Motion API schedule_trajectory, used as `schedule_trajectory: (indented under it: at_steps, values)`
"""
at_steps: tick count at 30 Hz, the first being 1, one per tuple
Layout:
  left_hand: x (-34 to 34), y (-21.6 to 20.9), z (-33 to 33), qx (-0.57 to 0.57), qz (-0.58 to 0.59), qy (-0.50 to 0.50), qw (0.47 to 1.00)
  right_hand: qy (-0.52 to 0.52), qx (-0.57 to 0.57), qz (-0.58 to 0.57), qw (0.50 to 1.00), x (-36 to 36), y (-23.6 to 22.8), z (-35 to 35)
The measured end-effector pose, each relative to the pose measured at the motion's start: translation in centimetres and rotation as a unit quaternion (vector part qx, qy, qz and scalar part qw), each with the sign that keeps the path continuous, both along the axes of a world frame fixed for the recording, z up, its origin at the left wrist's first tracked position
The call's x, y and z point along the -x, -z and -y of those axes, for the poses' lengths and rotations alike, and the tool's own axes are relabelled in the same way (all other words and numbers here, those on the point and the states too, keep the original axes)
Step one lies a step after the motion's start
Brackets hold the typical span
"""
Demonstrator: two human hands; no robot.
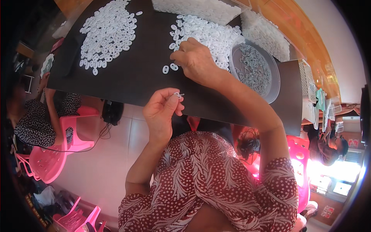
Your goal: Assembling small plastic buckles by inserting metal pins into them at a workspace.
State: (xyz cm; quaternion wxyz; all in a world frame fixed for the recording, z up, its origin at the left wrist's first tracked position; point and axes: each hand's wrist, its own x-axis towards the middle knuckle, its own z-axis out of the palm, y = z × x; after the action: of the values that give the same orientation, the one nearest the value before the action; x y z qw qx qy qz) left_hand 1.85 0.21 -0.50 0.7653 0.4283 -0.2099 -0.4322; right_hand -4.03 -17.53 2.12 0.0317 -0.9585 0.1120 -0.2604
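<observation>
The left hand (161, 107) pinches a small white piece (177, 94) with a thin grey bit sticking out of it. At one o'clock from there, the right hand (196, 61) is bent over the edge of a white pile (210, 34) on the dark worktop (150, 46); I cannot tell if it holds anything. A clear bowl (272, 87) of grey bits (253, 65) sits at its three o'clock. The step looks like getting parts to join. The next move seems to need a gentle pinch and neat lining up.
</observation>
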Motion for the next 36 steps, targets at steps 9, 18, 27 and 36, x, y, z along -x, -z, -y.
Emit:
schedule_trajectory:
  at_steps: [9,18,27,36]
  values:
    - [0.1,-0.1,-0.7,0.001,-0.017,-0.005,1.0,-0.057,0.003,-0.016,0.998,-1.0,0.2,-0.8]
    - [-0.1,0.0,-0.7,-0.005,-0.001,-0.035,0.999,-0.083,-0.034,-0.007,0.996,0.2,-0.2,-1.8]
    - [0.7,-1.3,1.0,-0.002,0.05,-0.036,0.998,0.039,-0.606,0.09,0.789,5.6,-1.7,-2.4]
    - [1.8,-2.3,1.7,-0.025,0.063,-0.036,0.997,0.078,-0.688,0.143,0.707,7.1,-2.7,-4.6]
